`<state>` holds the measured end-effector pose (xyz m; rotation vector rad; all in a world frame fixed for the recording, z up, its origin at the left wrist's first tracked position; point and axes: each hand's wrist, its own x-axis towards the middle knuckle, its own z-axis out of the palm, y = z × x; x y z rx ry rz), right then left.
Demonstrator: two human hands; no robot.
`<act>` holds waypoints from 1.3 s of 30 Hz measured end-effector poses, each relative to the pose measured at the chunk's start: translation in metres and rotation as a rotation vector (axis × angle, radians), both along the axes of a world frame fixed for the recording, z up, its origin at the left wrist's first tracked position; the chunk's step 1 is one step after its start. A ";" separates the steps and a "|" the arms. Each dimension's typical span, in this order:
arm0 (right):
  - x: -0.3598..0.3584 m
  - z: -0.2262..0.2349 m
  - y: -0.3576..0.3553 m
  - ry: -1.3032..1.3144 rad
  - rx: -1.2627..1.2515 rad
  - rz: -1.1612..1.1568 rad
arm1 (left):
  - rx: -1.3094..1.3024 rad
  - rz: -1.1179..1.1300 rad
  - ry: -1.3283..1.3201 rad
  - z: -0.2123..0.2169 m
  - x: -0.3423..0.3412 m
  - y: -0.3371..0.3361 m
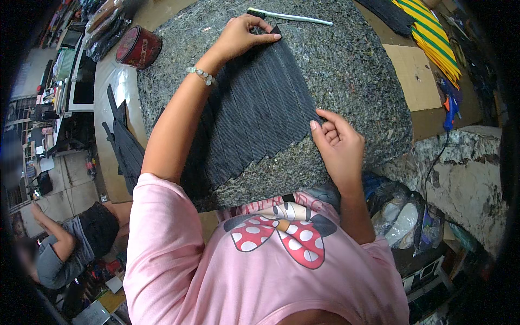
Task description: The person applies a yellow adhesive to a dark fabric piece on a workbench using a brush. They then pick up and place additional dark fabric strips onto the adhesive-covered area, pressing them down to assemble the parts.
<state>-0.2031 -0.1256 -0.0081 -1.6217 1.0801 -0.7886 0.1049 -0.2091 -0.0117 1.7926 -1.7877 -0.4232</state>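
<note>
Black woven strips (254, 108) lie side by side, edges touching or overlapping, on a thick grey speckled pad (368, 81). My left hand (244, 39) is at the far end of the rightmost strip, its thumb and fingers pinching the strip's dark tip. At the near end of that same strip, my right hand (340, 142) has thumb and index finger closed on the edge, the other fingers curled. Just beyond my left hand lies a toothbrush-like brush (295, 18) with a pale handle and dark bristles. My left forearm hides the leftmost strips in part.
A dark red tin (139, 47) stands at the pad's far left. More black strips (123, 143) lie left of my arm. To the right are cardboard (414, 78), yellow-green striped strips (433, 38) and a blue glue gun (450, 103) with a cord. Another person (70, 244) is at lower left.
</note>
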 end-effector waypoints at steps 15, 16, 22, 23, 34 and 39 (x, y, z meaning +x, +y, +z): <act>-0.003 -0.001 0.003 0.109 -0.277 -0.063 | -0.255 0.866 0.184 0.100 0.115 0.302; -0.002 -0.004 0.002 0.049 -0.342 -0.089 | -0.284 0.982 0.195 0.098 0.125 0.327; -0.004 -0.016 0.001 -0.163 -0.197 -0.155 | -0.111 1.066 -0.153 0.064 0.148 0.381; -0.004 -0.016 0.001 -0.123 -0.222 -0.154 | -0.042 1.102 -0.194 0.057 0.149 0.376; -0.005 -0.017 0.005 0.016 -0.327 -0.119 | -0.072 1.210 -0.443 0.035 0.130 0.346; -0.011 0.005 0.004 -0.206 -0.108 -0.161 | -0.365 1.096 0.046 0.111 0.097 0.345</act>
